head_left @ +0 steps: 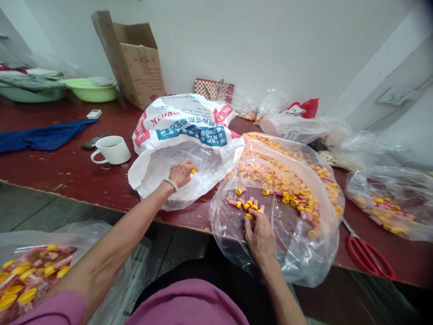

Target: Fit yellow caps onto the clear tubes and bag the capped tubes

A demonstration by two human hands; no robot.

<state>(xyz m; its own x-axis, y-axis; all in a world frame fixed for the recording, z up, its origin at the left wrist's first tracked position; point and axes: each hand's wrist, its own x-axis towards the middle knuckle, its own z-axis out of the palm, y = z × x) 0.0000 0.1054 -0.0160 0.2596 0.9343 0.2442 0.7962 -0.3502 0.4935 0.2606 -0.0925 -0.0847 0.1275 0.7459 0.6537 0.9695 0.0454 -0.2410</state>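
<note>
My left hand (181,174), with a beaded bracelet at the wrist, reaches into the mouth of a white printed sack (189,122). Its fingers are curled round a small piece with a yellow cap (192,171). On the right, my right hand (262,234) lies at the opening of a clear plastic bag (284,257), its fingertips at a small cluster of yellow-capped pieces (250,205). A yellow cap shows right at those fingertips; whether they grip it is hard to tell. Many more such pieces (280,174) lie deeper in the clear bag.
Red-handled scissors (370,257) lie at the table's right front edge, near another clear bag (392,207) of pieces. A white mug (111,150), blue cloth (43,135), green basin (91,90) and cardboard box (142,67) stand or lie left. An open bag of pieces (30,275) is lower left.
</note>
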